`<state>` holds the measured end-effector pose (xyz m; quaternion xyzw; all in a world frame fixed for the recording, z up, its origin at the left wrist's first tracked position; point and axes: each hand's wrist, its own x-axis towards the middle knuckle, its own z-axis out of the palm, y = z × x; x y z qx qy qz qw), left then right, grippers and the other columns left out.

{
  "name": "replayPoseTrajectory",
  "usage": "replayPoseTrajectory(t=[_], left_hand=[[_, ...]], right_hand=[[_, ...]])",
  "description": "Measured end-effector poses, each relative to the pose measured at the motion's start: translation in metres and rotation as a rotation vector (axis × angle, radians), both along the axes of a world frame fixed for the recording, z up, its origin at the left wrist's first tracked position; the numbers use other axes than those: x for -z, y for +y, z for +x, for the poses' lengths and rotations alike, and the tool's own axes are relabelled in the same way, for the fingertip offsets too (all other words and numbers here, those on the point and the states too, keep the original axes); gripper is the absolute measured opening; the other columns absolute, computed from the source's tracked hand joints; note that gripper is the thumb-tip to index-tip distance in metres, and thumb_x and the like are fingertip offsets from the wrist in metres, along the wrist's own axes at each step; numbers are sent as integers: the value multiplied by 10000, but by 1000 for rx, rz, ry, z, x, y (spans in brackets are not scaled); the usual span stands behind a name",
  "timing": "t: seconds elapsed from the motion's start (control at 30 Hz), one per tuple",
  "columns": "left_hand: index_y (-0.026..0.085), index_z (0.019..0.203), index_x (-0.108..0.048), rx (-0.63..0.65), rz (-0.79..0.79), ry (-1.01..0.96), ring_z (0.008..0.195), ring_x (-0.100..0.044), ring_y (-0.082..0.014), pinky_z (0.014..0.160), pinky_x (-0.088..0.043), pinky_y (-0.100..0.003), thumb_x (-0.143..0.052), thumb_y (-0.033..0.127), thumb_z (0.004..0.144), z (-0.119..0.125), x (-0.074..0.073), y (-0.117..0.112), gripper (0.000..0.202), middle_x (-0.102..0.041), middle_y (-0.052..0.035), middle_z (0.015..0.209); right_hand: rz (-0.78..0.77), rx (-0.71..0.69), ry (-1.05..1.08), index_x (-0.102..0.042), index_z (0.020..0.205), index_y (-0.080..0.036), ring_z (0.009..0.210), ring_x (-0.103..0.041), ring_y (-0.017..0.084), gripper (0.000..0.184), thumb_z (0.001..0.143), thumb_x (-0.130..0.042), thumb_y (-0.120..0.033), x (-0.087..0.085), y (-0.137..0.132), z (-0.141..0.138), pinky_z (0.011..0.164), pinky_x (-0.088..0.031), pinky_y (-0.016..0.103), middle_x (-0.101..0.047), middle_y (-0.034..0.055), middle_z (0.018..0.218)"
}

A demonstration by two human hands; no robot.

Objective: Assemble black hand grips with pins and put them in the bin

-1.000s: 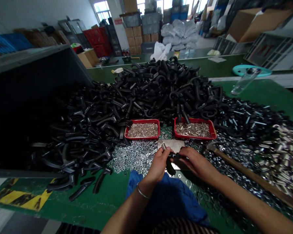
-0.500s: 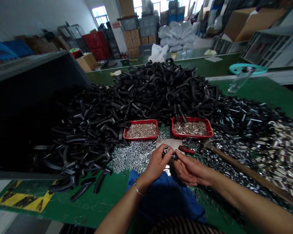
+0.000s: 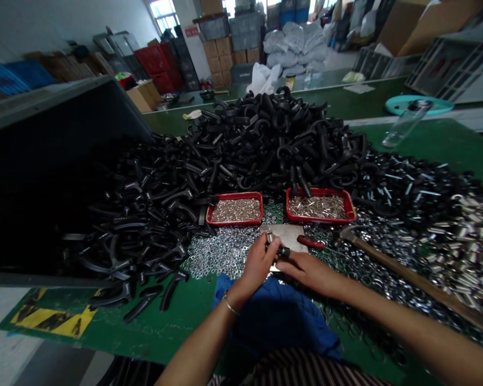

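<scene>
My left hand (image 3: 258,264) is closed around a small black part with a silver ribbed metal piece (image 3: 270,237) standing up from it. The part's black end (image 3: 283,251) sticks out to the right between my hands. My right hand (image 3: 312,272) is held close against the left one, its fingers curled in below that black end; its fingertips are hidden, so what they grip cannot be made out. Under and beyond my hands lies a flat metal plate (image 3: 287,232). A red-handled screwdriver (image 3: 310,242) rests at the plate's right edge.
Two red trays, one (image 3: 235,223) left and one (image 3: 321,219) right, hold small metal pieces. Black curved handles (image 3: 265,139) are heaped behind. Silver rings (image 3: 217,252) lie left, metal sleeves (image 3: 470,246) right. A hammer (image 3: 410,273) stretches along the right; a dark bin (image 3: 116,102) stands left.
The right hand has turned, its knuckles now facing up and its fingers further under the left hand. The silver piece leans differently in the left hand. The whole view has shifted slightly.
</scene>
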<state>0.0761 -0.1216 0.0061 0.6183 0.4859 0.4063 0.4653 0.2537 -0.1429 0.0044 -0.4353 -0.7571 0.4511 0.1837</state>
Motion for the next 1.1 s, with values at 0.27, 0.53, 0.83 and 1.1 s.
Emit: replayPoseTrajectory(t=[0.27, 0.53, 0.83, 1.1], left_hand=[[201, 914, -601, 27, -6, -36, 739, -556, -153, 748, -431, -263, -457, 454, 982, 4, -4, -3, 298, -601, -13, 819], [202, 937, -580, -41, 16, 27, 744, -553, -167, 768, -428, -289, -420, 419, 1000, 11, -2, -2, 277, -596, -33, 862], [210, 905, -582, -98, 43, 38, 840, -556, -199, 829, -403, -305, -460, 408, 984, 12, -5, -2, 245, -604, -48, 872], [211, 901, -565, -44, 122, 108, 869, -558, -206, 847, -407, -315, -430, 368, 993, 12, -7, -12, 227, -598, -63, 898]], right_hand=[[-162, 73, 157, -568, 863, -175, 540, -560, 157, 586, 1013, -193, -599, -4, -1, 6, 531, -470, 288, -601, 39, 669], [-85, 238, 166, -565, 883, -191, 576, -566, 144, 430, 919, -521, -617, -5, -1, 11, 534, -440, 265, -649, 51, 766], [-178, 247, 328, -570, 863, -202, 531, -495, 121, 403, 905, -563, -602, -6, 0, 9, 478, -369, 233, -608, 23, 711], [-431, 145, 441, -604, 850, -176, 436, -413, 81, 487, 960, -442, -622, -4, -10, 8, 410, -320, 201, -578, -15, 612]])
